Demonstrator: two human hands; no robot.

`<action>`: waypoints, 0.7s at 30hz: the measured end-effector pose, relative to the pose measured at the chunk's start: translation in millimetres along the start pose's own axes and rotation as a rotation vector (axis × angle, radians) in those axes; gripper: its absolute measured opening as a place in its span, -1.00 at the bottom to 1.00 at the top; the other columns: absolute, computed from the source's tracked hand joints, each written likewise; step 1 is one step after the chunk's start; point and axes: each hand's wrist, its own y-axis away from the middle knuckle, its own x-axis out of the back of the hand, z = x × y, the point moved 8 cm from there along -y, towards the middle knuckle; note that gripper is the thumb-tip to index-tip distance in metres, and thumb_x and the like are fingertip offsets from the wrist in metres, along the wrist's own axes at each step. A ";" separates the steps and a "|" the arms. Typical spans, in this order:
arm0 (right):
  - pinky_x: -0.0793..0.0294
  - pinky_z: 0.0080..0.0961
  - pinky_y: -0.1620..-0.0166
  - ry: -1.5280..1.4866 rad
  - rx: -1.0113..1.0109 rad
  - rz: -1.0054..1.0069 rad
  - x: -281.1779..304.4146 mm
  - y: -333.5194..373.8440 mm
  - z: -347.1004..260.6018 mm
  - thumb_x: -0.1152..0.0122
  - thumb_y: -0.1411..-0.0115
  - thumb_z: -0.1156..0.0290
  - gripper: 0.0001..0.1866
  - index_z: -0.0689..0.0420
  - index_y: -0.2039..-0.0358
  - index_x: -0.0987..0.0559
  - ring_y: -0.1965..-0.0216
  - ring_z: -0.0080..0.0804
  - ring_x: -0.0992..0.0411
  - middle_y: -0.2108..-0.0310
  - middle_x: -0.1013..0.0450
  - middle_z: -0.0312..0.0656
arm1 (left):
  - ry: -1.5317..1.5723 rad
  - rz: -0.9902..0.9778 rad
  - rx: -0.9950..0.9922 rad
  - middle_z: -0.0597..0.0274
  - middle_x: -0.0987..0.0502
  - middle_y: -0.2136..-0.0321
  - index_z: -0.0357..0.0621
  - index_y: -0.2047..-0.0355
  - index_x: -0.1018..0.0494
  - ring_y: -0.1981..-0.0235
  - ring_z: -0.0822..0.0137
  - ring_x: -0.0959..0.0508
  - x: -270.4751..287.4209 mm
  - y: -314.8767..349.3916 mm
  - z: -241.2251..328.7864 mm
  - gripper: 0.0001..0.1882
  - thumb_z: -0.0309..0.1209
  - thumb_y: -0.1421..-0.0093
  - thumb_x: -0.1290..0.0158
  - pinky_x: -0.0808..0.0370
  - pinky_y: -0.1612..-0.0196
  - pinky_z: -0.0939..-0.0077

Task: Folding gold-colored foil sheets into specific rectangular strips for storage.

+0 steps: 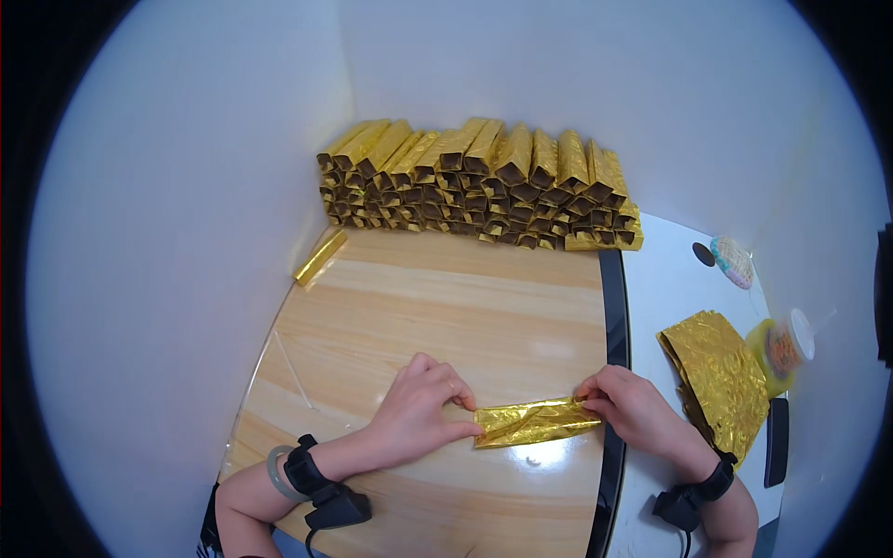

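Gold foil strip [537,421] lies flat near the tabletop's [437,307] right edge, toward the front, and I have both hands on it. My left hand [420,409] pinches its left end between thumb and fingers; my right hand [630,405] grips the right end. At the far edge a stack of folded gold pieces [479,186] stands against the wall. One loose gold piece [320,258] lies at the far left corner.

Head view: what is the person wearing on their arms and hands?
Both forearms are bare, with no sleeves or gloves. The left hand has a black wrist strap carrying a small black unit with a cable, plus a pale translucent bangle. The right hand has a similar black strap and unit.
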 end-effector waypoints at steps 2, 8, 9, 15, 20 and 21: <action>-0.43 -0.30 0.20 -0.006 0.022 -0.008 -1.7 -1.7 0.8 -0.11 -0.15 0.56 -0.92 0.22 0.31 -0.46 0.23 -0.10 -0.41 0.34 -0.43 -0.07 | 0.042 -0.008 0.022 0.32 -0.46 0.38 -0.06 0.40 -0.52 0.20 0.22 -0.32 -0.5 0.8 0.9 -0.72 -0.29 0.10 -0.34 -0.29 0.06 0.38; -0.43 -0.31 0.21 0.041 0.090 0.027 0.0 -4.1 -2.1 -0.11 -0.14 0.57 -0.93 0.22 0.33 -0.46 0.26 -0.11 -0.40 0.36 -0.41 -0.09 | 0.069 0.014 0.048 0.33 -0.45 0.39 -0.06 0.41 -0.51 0.21 0.24 -0.32 -3.0 0.7 0.9 -0.76 -0.30 0.06 -0.31 -0.29 0.08 0.40; -0.43 -0.31 0.21 0.048 0.091 0.029 -0.1 -4.4 -1.9 -0.11 -0.13 0.57 -0.93 0.22 0.33 -0.46 0.26 -0.11 -0.40 0.36 -0.40 -0.09 | 0.056 0.026 0.047 0.33 -0.45 0.40 -0.06 0.42 -0.51 0.21 0.24 -0.32 -2.9 0.4 1.5 -0.77 -0.30 0.05 -0.30 -0.29 0.08 0.40; -0.43 -0.33 0.22 0.072 0.097 0.034 -1.4 -4.6 0.7 -0.13 -0.13 0.55 -0.93 0.21 0.35 -0.46 0.27 -0.12 -0.40 0.37 -0.39 -0.11 | 0.050 0.013 0.086 0.31 -0.45 0.41 -0.08 0.46 -0.49 0.22 0.21 -0.32 -4.0 -2.8 2.3 -0.81 -0.34 0.03 -0.26 -0.29 0.08 0.38; -0.43 -0.34 0.21 0.053 0.104 0.031 -2.3 -6.4 1.5 -0.14 -0.13 0.53 -0.92 0.20 0.36 -0.44 0.26 -0.12 -0.39 0.37 -0.39 -0.11 | 0.063 0.028 0.055 0.30 -0.45 0.41 -0.09 0.47 -0.49 0.22 0.20 -0.32 -3.9 -2.5 0.3 -0.85 -0.38 0.03 -0.24 -0.28 0.07 0.37; -0.43 -0.34 0.20 0.057 0.100 0.027 -2.8 -6.8 1.4 -0.14 -0.13 0.53 -0.92 0.20 0.36 -0.44 0.25 -0.12 -0.39 0.36 -0.39 -0.11 | 0.063 0.024 0.058 0.30 -0.45 0.41 -0.09 0.47 -0.49 0.22 0.20 -0.32 -3.5 -2.1 0.2 -0.85 -0.39 0.03 -0.24 -0.28 0.07 0.37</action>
